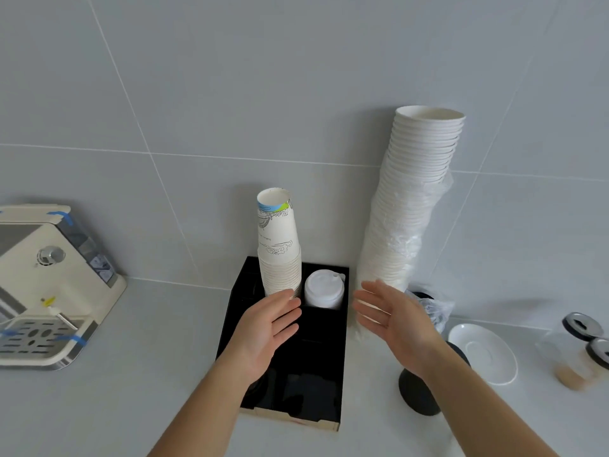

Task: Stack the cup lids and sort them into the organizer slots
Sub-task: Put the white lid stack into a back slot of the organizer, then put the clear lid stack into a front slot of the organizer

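Grey-tiled table: both hands, left hand (263, 328) and right hand (392, 319), hover spread and empty over the organizer (316, 357), flanking stacked lids (324, 289) in its far-right slot; a careless sweep could topple the cup stack (279, 245).

Both hands empty, fingers extended and slightly spread. Left hand (268, 324) palm faces right, thumb up top. Right hand (393, 316) palm faces left, mirroring it. Clear gap between the palms. Bare forearms run back toward camera.
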Demonstrator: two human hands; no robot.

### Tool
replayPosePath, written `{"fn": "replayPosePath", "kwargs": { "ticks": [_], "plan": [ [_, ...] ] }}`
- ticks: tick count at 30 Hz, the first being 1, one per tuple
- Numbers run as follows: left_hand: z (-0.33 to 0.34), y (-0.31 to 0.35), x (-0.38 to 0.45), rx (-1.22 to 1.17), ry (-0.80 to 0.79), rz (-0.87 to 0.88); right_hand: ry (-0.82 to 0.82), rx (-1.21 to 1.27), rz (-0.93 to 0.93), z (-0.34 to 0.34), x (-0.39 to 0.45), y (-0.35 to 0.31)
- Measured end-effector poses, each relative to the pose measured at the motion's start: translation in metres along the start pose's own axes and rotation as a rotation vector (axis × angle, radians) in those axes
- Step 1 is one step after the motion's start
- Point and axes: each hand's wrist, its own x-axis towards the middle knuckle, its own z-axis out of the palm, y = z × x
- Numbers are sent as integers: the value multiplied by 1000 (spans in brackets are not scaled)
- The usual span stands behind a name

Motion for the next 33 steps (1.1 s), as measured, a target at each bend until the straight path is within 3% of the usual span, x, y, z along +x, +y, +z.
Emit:
{"fn": "replayPosePath", "kwargs": {
  "ticks": [8,18,33],
  "plan": [
    [-2,19,-61,-147,-39,92,-28,180,-47,-14,-67,-16],
    [25,-17,-94,-64,-100,65,-84,302,-136,-97,-132,3],
    [116,-102,-77,249,-184,-176,436,385,-79,-226,-150,64]
  ]
}}
